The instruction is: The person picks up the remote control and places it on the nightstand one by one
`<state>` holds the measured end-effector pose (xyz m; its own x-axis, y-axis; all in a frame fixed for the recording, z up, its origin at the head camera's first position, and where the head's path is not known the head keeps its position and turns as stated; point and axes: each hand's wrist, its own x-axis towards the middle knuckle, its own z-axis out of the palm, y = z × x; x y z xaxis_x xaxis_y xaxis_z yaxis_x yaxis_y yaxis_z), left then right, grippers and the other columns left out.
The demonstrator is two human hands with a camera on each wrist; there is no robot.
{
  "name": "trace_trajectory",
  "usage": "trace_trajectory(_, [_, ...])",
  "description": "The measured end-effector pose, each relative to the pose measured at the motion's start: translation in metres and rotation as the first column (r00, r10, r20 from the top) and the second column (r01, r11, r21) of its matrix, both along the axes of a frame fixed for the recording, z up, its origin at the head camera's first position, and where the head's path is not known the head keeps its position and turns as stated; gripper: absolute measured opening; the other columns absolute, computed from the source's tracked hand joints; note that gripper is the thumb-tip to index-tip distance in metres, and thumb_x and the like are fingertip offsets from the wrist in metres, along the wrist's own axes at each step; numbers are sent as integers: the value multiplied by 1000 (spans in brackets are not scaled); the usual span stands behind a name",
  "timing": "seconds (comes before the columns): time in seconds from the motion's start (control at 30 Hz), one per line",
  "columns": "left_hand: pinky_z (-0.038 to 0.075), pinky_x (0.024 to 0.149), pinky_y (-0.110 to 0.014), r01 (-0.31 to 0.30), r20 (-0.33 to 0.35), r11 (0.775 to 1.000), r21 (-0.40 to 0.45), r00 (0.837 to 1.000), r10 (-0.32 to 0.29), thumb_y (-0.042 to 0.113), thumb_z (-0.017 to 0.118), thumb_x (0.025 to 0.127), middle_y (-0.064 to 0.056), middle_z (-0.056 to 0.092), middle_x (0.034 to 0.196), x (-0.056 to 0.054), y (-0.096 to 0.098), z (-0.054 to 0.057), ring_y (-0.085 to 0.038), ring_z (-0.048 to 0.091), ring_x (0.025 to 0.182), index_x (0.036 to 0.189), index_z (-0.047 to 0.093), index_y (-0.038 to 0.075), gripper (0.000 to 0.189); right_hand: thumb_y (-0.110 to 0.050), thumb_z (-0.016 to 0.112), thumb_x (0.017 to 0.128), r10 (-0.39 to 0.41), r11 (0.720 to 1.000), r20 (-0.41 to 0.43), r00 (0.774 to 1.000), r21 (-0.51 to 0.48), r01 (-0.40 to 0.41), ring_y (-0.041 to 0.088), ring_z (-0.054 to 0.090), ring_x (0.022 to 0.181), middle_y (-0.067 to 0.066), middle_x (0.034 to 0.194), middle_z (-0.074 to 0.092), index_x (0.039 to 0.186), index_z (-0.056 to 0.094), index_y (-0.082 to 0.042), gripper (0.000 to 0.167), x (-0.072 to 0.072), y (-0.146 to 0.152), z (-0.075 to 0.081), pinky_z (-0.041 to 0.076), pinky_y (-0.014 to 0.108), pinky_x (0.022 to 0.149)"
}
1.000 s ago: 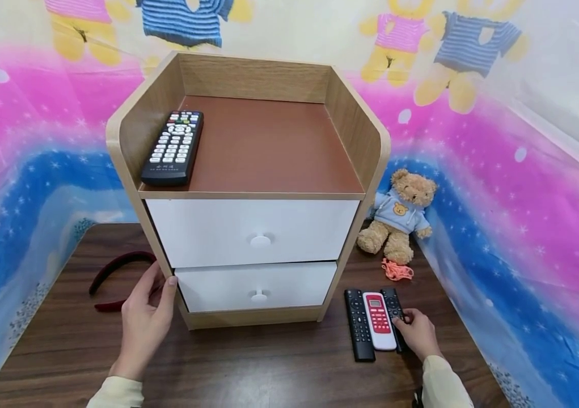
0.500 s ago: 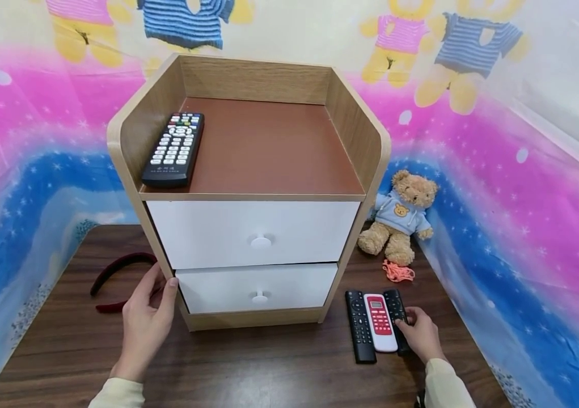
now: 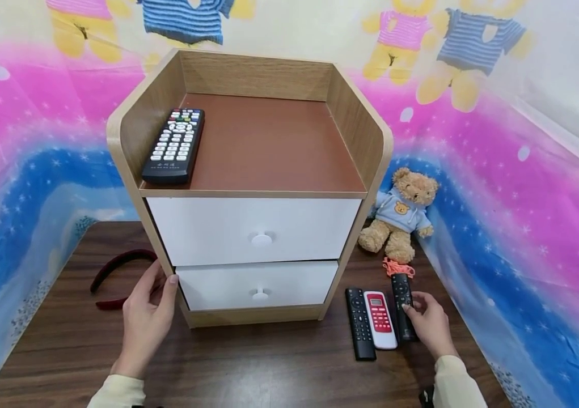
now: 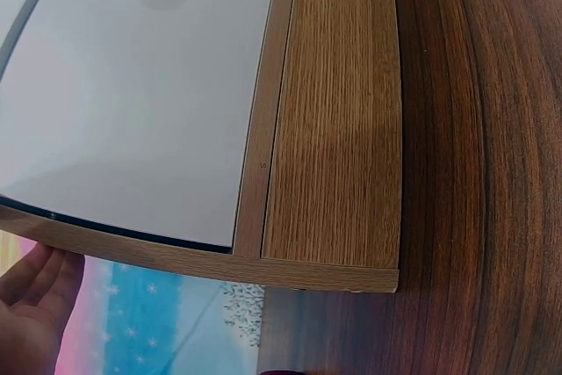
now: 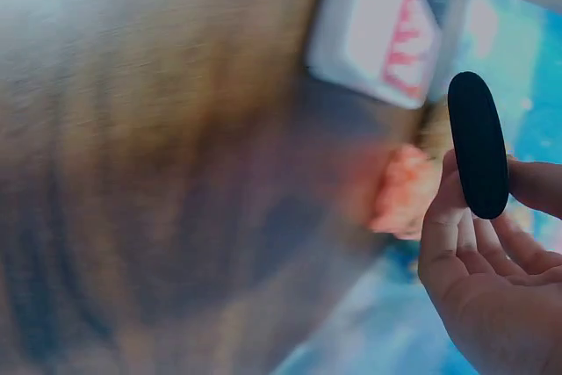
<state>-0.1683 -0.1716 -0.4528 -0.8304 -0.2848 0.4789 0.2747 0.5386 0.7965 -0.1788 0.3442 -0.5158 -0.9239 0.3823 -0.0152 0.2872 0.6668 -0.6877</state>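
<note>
Brown wood-grain table [image 3: 238,362]; held remote [image 5: 479,147] slim, black, apparently round-ended.

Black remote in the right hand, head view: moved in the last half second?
Yes: the held black remote has shifted up the picture and slightly right, away from the white remote.

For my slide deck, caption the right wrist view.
Right hand pinches a black remote, with a white-and-red remote and coral bundle beyond.

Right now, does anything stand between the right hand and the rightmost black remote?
Nothing visible does: the right hand pinches the black remote directly. The white-and-red remote lies beyond it, leftward.
</note>
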Motion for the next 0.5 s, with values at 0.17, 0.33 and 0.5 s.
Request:
trace_trajectory(0.17, [39, 82, 1, 25, -17, 1000, 11, 1000, -24, 10, 64, 97, -21, 65, 117, 1, 0, 2, 15, 49, 99, 139, 55, 0, 44, -11, 62, 97, 6, 998, -59, 998, -56, -9, 39, 64, 102, 31, 123, 60, 138, 49, 3, 45, 5, -11, 27, 55, 47, 80])
trace_trajectory(0.33, [39, 82, 1, 36, -29, 999, 13, 999, -35, 8, 65, 96, -21, 65, 116, 1, 0, 1, 16, 50, 99, 139, 55, 1, 45, -9, 62, 97, 50, 995, -136, 989, -81, -62, 37, 63, 109, 26, 125, 60, 139, 49, 1, 44, 15, -26, 57, 56, 45, 85])
trace_trajectory(0.5, [39, 82, 1, 40, -34, 999, 19, 999, -40, 8, 65, 96, -22, 65, 117, 1, -1, 0, 16, 49, 98, 140, 55, 1, 46, -9, 64, 96, 95, 989, -235, 967, -84, -118, 27, 68, 102, 22, 123, 64, 137, 52, -3, 43, 26, -43, 91, 58, 27, 77])
